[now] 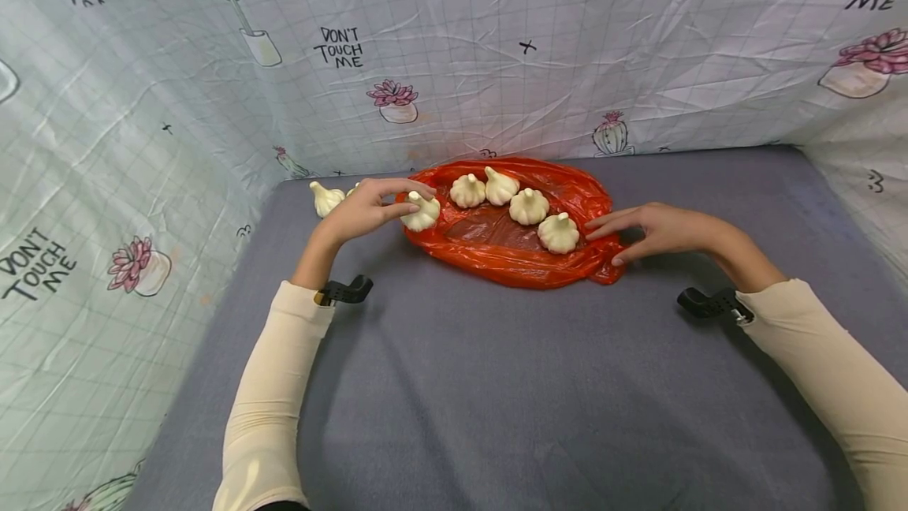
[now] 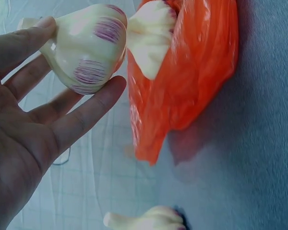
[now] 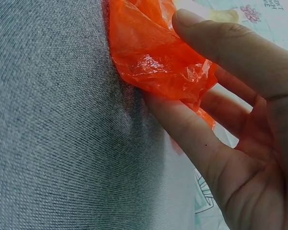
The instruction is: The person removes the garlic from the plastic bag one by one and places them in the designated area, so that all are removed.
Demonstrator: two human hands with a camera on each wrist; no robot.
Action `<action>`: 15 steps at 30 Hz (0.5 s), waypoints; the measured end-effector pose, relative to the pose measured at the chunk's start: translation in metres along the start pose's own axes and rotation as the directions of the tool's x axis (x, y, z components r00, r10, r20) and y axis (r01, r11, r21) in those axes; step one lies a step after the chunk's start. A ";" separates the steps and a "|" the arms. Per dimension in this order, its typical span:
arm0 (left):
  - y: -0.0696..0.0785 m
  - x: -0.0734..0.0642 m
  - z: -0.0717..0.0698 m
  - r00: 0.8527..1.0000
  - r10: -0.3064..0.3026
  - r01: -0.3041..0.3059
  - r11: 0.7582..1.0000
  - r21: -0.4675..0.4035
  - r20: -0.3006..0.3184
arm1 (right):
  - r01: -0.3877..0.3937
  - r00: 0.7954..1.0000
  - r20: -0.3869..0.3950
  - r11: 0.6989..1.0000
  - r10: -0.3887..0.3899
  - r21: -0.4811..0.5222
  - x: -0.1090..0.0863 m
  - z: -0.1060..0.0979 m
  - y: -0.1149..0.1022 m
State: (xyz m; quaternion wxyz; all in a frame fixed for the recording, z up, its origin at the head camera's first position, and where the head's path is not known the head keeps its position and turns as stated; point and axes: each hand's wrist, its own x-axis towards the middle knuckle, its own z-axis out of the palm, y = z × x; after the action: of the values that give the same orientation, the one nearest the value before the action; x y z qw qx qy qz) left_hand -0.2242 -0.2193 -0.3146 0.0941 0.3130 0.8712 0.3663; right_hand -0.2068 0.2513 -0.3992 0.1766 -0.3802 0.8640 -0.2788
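My left hand (image 1: 362, 207) holds a garlic bulb (image 2: 89, 50) between thumb and fingers; it is pale with purple streaks. In the head view this bulb overlaps the left rim of a red plastic bag (image 1: 496, 265), which lies spread open on the table. Several more garlic bulbs (image 1: 529, 207) sit inside the bag. At the bag's right end, my right hand (image 1: 660, 229) holds the crumpled edge, with the thumb on one side and fingers on the other. Left of the bag lies another garlic bulb (image 1: 327, 199), and one more is partly hidden behind my left hand.
A grey cloth (image 1: 454, 385) covers the table. Behind and to the left hangs a pale printed curtain (image 1: 468, 101) with plant drawings and lettering. Each wrist wears a black camera mount (image 1: 347, 290).
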 end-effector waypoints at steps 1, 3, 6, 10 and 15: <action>-0.001 -0.001 -0.001 1.000 -0.001 0.001 1.000 -0.006 -0.006 | 0.003 1.000 -0.001 1.000 -0.003 -0.002 0.000 0.000 0.000; -0.004 -0.002 -0.003 1.000 -0.003 0.003 1.000 -0.018 -0.017 | 0.008 1.000 -0.002 1.000 -0.008 -0.009 0.000 0.000 0.001; -0.010 -0.004 -0.008 0.999 0.003 -0.003 1.000 -0.018 -0.033 | 0.011 1.000 0.002 1.000 -0.011 -0.003 -0.001 0.000 0.000; -0.028 -0.004 -0.014 0.998 0.008 -0.007 1.000 0.020 -0.068 | 0.005 1.000 0.011 1.000 -0.006 0.014 0.000 0.000 -0.001; -0.056 -0.001 -0.023 0.995 -0.007 0.011 0.999 0.038 -0.101 | 0.008 1.000 0.010 1.000 -0.008 0.006 0.000 0.000 0.000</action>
State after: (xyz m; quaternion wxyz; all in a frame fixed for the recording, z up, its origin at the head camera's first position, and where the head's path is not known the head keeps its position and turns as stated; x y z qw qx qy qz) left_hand -0.2589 -0.2634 -0.3380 0.0456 0.2918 0.8832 0.3644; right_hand -0.2070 0.2508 -0.3995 0.1810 -0.3844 0.8608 -0.2800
